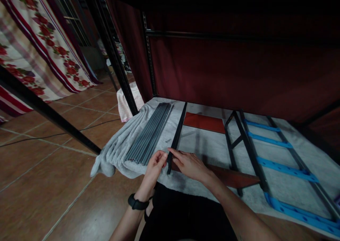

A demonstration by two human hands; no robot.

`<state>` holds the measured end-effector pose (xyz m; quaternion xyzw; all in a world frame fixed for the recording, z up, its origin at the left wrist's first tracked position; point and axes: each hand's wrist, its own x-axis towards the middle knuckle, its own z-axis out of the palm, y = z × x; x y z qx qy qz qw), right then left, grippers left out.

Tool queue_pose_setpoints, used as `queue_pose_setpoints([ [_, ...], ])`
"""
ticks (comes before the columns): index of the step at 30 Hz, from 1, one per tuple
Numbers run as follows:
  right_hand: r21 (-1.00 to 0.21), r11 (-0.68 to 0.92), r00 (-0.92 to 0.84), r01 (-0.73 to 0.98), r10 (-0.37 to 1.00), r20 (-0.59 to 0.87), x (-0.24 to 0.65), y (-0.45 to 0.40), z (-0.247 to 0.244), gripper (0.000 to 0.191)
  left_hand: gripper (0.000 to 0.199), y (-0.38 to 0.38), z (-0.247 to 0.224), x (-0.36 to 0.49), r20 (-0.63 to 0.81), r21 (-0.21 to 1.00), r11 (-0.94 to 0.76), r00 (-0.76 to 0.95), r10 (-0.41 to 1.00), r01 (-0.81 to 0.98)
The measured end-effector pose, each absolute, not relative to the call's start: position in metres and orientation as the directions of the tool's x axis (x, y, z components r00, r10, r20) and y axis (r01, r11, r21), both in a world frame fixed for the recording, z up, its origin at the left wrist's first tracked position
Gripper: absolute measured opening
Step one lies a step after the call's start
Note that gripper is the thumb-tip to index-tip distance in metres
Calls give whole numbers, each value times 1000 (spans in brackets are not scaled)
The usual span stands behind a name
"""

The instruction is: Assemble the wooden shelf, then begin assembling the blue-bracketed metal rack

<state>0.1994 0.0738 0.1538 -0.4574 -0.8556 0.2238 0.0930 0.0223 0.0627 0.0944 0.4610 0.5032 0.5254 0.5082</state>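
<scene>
My left hand (157, 164) is closed in a pinch beside the near end of a black bar (177, 135); whatever its fingertips hold is too small to name. Over the same bar lies my right hand (190, 163), its index finger stretched toward the left fingertips. A row of grey rods (150, 133) rests on the grey blanket (164, 150) to the left. Small metal pieces (168, 141) lie between the rods and the bar. Red-brown panels, a far one (204, 122) and a near one (233, 177), sit right of the bar.
Blue slats (287, 168) join a black frame on the right. A black post (113, 53) rises at the left, and a black bar (50, 112) slants across the lower left. Behind hangs a dark red curtain (239, 71). A thin cable (61, 133) crosses the tiled floor.
</scene>
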Motion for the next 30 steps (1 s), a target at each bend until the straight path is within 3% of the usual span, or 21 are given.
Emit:
queue_pose_setpoints([
  [10, -464, 478, -560, 746, 827, -50, 199, 73, 154, 52, 30, 67, 92, 20, 171, 984, -170, -18, 985, 55],
  [21, -475, 476, -562, 740, 826, -46, 199, 74, 153, 52, 41, 70, 87, 20, 45, 998, -44, -24, 999, 40],
  [30, -460, 489, -571, 741, 819, -50, 199, 74, 153, 53, 29, 73, 93, 11, 180, 952, -201, 108, 978, 229],
])
